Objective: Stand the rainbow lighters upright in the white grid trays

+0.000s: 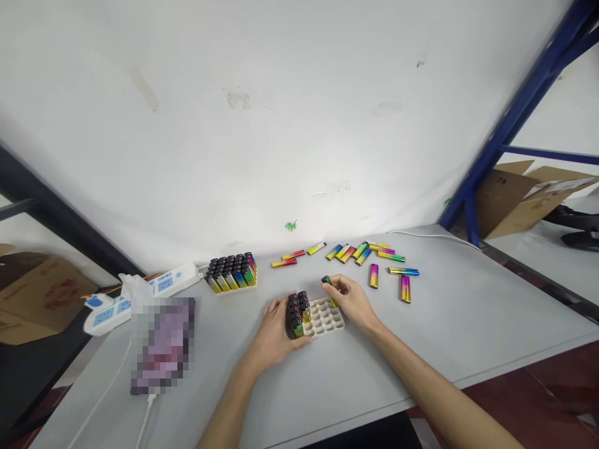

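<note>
A cream tray (327, 319) with rows of empty slots lies on the grey table (421, 349). Several black-capped lighters (297, 310) stand in its left columns. My left hand (274, 330) grips the tray's left side, fingers curled against the standing lighters. My right hand (352, 300) is closed on a single lighter (327, 282) with a black cap, held tilted just above the tray's far right corner. Several loose rainbow-coloured lighters (374, 259) lie scattered beyond my right hand.
A full tray of lighters (233, 272) stands at the back left. Further left lie white power strips (154, 287) with cables and a blurred phone (163, 344). A white wall rises behind the table. A blue rack post (510, 125) and cardboard boxes (524, 193) are at right.
</note>
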`<act>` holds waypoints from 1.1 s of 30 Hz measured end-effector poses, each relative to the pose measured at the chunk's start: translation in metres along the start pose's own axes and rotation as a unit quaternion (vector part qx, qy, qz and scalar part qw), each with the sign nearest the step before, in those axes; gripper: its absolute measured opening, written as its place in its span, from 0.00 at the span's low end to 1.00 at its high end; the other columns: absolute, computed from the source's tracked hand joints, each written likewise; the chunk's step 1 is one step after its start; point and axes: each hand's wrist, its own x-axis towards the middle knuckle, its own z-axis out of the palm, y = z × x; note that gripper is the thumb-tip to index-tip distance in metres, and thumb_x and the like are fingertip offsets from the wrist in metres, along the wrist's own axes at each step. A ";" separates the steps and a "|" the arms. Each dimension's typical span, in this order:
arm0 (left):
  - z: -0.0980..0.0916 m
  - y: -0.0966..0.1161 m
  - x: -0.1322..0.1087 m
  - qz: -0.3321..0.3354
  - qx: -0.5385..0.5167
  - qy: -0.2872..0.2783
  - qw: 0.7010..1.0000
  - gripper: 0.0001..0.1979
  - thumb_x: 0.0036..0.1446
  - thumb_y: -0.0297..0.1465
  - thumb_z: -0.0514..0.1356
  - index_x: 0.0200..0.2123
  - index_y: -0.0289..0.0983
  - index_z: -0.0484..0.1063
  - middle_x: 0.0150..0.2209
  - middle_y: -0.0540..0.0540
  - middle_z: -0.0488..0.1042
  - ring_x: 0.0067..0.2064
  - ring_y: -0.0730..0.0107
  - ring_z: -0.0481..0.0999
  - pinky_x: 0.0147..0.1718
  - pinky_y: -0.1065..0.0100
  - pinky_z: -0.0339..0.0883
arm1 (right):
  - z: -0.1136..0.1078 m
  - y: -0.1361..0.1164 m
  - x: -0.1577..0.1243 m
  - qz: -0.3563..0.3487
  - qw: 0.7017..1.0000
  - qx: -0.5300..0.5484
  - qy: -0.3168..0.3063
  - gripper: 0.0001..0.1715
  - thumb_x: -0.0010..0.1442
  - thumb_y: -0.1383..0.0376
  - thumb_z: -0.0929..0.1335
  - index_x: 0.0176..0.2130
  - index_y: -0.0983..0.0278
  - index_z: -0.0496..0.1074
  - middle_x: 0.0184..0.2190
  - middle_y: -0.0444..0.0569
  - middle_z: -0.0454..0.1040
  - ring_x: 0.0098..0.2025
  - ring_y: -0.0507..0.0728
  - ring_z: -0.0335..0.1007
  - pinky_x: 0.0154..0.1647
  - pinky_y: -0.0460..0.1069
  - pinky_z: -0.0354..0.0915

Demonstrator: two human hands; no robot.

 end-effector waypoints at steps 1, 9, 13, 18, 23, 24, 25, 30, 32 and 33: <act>0.000 0.000 0.000 -0.002 -0.001 0.000 1.000 0.46 0.48 0.37 0.71 0.67 0.40 0.55 0.63 0.39 0.65 0.66 0.48 0.60 0.64 0.52 0.54 | 0.000 0.000 0.000 -0.001 1.000 0.000 -0.002 0.19 0.60 0.50 0.69 0.32 0.63 0.70 0.29 0.44 0.70 0.32 0.54 0.61 0.36 0.49 0.59; 0.000 -0.001 -0.001 0.000 0.007 -0.002 1.000 0.46 0.48 0.38 0.70 0.67 0.39 0.53 0.63 0.38 0.65 0.66 0.47 0.59 0.64 0.50 0.55 | 0.002 0.003 0.001 0.005 1.000 0.006 0.002 0.19 0.57 0.50 0.71 0.31 0.64 0.71 0.28 0.43 0.68 0.31 0.53 0.60 0.35 0.49 0.58; 0.000 0.001 0.000 0.008 0.012 -0.004 1.000 0.46 0.49 0.38 0.70 0.67 0.39 0.54 0.63 0.39 0.65 0.66 0.47 0.60 0.64 0.50 0.54 | 0.003 0.004 0.001 0.019 0.999 0.035 0.001 0.20 0.56 0.50 0.72 0.32 0.64 0.70 0.26 0.42 0.66 0.30 0.53 0.59 0.32 0.48 0.57; 0.000 0.001 0.000 0.005 0.015 -0.005 1.000 0.46 0.48 0.38 0.71 0.67 0.38 0.54 0.64 0.39 0.65 0.66 0.46 0.59 0.64 0.50 0.55 | 0.001 0.003 0.001 -0.004 0.997 0.081 -0.008 0.21 0.55 0.50 0.74 0.33 0.63 0.69 0.25 0.40 0.63 0.28 0.51 0.58 0.30 0.48 0.56; 0.001 -0.002 0.001 0.014 0.013 0.003 1.000 0.45 0.47 0.38 0.71 0.66 0.39 0.55 0.63 0.39 0.67 0.65 0.46 0.61 0.63 0.51 0.55 | -0.001 -0.001 -0.001 -0.022 0.995 0.091 -0.033 0.22 0.52 0.51 0.76 0.33 0.62 0.66 0.24 0.39 0.65 0.27 0.51 0.59 0.28 0.47 0.56; 0.001 -0.002 0.002 0.016 0.012 0.003 1.000 0.45 0.47 0.38 0.71 0.66 0.39 0.56 0.63 0.39 0.67 0.65 0.46 0.61 0.63 0.51 0.55 | -0.001 -0.002 -0.003 -0.025 0.995 0.088 -0.036 0.23 0.52 0.51 0.76 0.33 0.62 0.65 0.24 0.39 0.65 0.26 0.51 0.58 0.27 0.47 0.56; 0.001 -0.002 0.002 0.018 0.012 0.003 1.000 0.45 0.47 0.38 0.71 0.65 0.39 0.56 0.62 0.40 0.67 0.64 0.47 0.62 0.62 0.51 0.55 | -0.002 -0.003 -0.004 -0.028 0.995 0.087 -0.039 0.23 0.51 0.51 0.77 0.33 0.61 0.66 0.23 0.38 0.64 0.26 0.51 0.58 0.27 0.47 0.56; 0.003 -0.005 0.002 0.037 0.009 0.013 0.999 0.43 0.46 0.37 0.72 0.63 0.40 0.58 0.59 0.41 0.69 0.61 0.47 0.64 0.60 0.52 0.57 | 0.003 -0.004 -0.015 -0.068 0.995 0.050 -0.057 0.20 0.51 0.54 0.77 0.36 0.62 0.70 0.25 0.41 0.70 0.29 0.53 0.67 0.32 0.49 0.64; 0.004 -0.006 0.001 0.039 0.007 0.019 0.999 0.42 0.45 0.36 0.72 0.63 0.40 0.59 0.58 0.41 0.70 0.61 0.46 0.65 0.59 0.52 0.58 | 0.008 -0.004 -0.021 -0.092 0.993 0.014 -0.070 0.17 0.53 0.56 0.76 0.37 0.61 0.72 0.28 0.43 0.74 0.32 0.54 0.72 0.35 0.50 0.67; 0.005 -0.007 0.001 0.040 0.005 0.020 0.999 0.42 0.45 0.36 0.71 0.62 0.40 0.59 0.58 0.41 0.70 0.61 0.46 0.65 0.59 0.52 0.58 | 0.011 -0.005 -0.024 -0.103 0.992 -0.004 -0.075 0.15 0.54 0.58 0.76 0.37 0.61 0.72 0.30 0.44 0.75 0.33 0.55 0.74 0.37 0.50 0.68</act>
